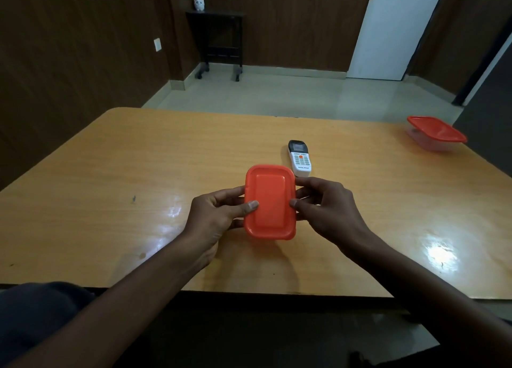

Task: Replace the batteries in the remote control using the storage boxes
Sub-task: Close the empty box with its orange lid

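From the head camera I am holding the orange-lidded box [269, 202] just above the desk [110, 173], left hand [219, 215] and right hand [329, 209] each in a clamped grip on its sides; remote [299, 158] lying just beyond; I am judging the lid should be peeled up from one corner, evenly.

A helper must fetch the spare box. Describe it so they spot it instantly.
Start at the wooden table and go to its far right corner. There sits the clear storage box with a red lid, alone and untouched, unlike the orange-lidded box gripped by both hands.
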Demonstrator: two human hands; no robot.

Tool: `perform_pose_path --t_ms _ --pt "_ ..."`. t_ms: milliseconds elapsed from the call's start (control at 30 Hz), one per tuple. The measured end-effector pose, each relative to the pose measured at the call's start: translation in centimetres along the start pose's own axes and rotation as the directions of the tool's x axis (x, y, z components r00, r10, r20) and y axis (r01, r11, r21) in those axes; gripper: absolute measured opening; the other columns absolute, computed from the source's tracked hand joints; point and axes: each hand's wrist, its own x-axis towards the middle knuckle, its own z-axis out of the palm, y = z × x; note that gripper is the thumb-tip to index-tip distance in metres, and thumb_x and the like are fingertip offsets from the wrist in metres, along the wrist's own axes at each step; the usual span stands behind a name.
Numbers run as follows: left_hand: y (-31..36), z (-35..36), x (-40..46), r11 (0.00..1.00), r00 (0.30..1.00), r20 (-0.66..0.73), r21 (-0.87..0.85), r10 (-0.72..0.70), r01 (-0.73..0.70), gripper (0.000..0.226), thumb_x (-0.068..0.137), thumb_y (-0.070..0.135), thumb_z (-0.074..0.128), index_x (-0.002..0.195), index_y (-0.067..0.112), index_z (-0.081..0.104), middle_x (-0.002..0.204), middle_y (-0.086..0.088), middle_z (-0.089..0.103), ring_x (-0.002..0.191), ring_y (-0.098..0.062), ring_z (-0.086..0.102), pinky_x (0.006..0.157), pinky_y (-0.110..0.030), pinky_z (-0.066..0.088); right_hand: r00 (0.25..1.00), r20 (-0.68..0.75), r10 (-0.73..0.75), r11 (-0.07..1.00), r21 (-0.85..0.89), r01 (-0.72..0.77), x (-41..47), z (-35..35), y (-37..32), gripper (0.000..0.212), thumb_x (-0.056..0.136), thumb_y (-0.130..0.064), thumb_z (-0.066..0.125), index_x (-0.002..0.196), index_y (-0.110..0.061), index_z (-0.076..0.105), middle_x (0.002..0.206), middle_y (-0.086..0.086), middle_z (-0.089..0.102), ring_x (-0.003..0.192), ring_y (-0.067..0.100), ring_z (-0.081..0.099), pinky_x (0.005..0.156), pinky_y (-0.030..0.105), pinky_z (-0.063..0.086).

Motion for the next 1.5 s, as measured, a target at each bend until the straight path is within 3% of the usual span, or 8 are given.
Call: perform_pose_path --t_ms 233,400,567,733,967,1100,1300,1500 --pt "0.3 0.0 0.0 0.997 0.998 -0.013 0.063 0.054 -0.053 0.043 0.070 -0.002 0.084 0.110 0.006 0.072 0.080 -0.007 0.074 0.075 -0.022 0.074 0.068 -0.041 0.064 1.000 0.008 -0.005 1.000 0.010 0.004 0.0 0.1 0.0 0.043 0.091 -0.005 0.071 0.131 -0.017 0.064 0.093 0.001 0.071 0.080 0.011 0.073 0.062 0.017 0.059" --pt "1.0 0.1 0.1 0.992 0.996 0.005 0.090 0.084 -0.084 0.037 0.071 -0.003 0.084 0.104 0.008 0.071 0.086 -0.013 0.072 0.079 -0.026 0.073 0.074 -0.049 0.064 0.993 0.062 0.100 0.973 0.205 -0.111 0.3 0.0 0.0 0.025 0.089 0.000 0.071 0.110 -0.011 0.068 0.090 0.008 0.074 0.081 0.021 0.076 0.079 0.044 0.064" --pt "1.2 -0.2 0.1 0.984 0.994 0.039 0.140 0.105 -0.109 0.031 0.076 0.002 0.082 0.102 0.012 0.067 0.089 -0.009 0.069 0.086 -0.027 0.071 0.070 -0.043 0.064 0.990 0.112 0.089 0.972 0.205 -0.111 0.5 -0.4 -0.1 0.021 0.088 0.001 0.072 0.105 -0.011 0.067 0.087 0.008 0.073 0.083 0.025 0.076 0.082 0.049 0.063" --pt "1.5 -0.3 -0.1 0.966 0.976 -0.017 0.150 0.215 -0.210 0.028 0.081 0.018 0.082 0.106 0.024 0.070 0.098 -0.004 0.072 0.088 -0.016 0.073 0.072 -0.037 0.065 0.987 0.152 0.042 0.982 0.177 -0.069 0.4 -0.4 -0.6 0.025 0.085 0.003 0.074 0.105 -0.011 0.065 0.093 0.011 0.073 0.086 0.024 0.075 0.078 0.047 0.064" --pt "2.0 -0.3 0.1 0.942 0.958 0.009 0.177 0.288 -0.285 0.026 0.079 0.007 0.081 0.095 0.022 0.068 0.091 -0.006 0.068 0.087 -0.021 0.070 0.070 -0.038 0.064 0.993 0.015 -0.118 0.991 0.073 0.117 -0.2 -0.6 -1.2 0.023 0.090 -0.021 0.074 0.111 -0.020 0.065 0.097 -0.001 0.071 0.090 0.014 0.072 0.071 0.032 0.064" --pt "1.8 -0.1 0.1 0.918 0.948 0.054 0.239 0.314 -0.318 0.026 0.077 0.005 0.082 0.092 0.021 0.068 0.085 -0.004 0.065 0.084 -0.021 0.064 0.072 -0.044 0.064 0.975 -0.043 -0.217 0.976 -0.013 0.217 0.0 -0.7 -1.0 0.020 0.089 -0.013 0.075 0.107 -0.020 0.069 0.093 -0.005 0.069 0.092 0.014 0.070 0.075 0.038 0.063" --pt "1.6 0.2 -0.1 0.910 0.941 0.102 0.241 0.323 -0.338 0.025 0.077 0.003 0.082 0.088 0.019 0.066 0.080 -0.001 0.061 0.078 -0.015 0.059 0.069 -0.041 0.063 0.979 -0.046 -0.199 0.972 0.119 0.203 0.6 -1.5 -0.9 0.016 0.083 -0.005 0.079 0.094 -0.015 0.072 0.083 0.008 0.070 0.079 0.016 0.069 0.073 0.038 0.063" --pt "1.5 0.1 0.3 0.977 0.977 -0.034 0.029 0.210 -0.209 0.020 0.083 0.006 0.077 0.097 0.015 0.066 0.089 -0.006 0.067 0.085 -0.020 0.069 0.069 -0.036 0.063 0.997 0.020 -0.074 0.983 0.170 0.070 0.5 -0.5 -0.3 0.035 0.082 -0.017 0.083 0.113 -0.023 0.068 0.087 0.000 0.073 0.088 0.015 0.072 0.076 0.034 0.063"
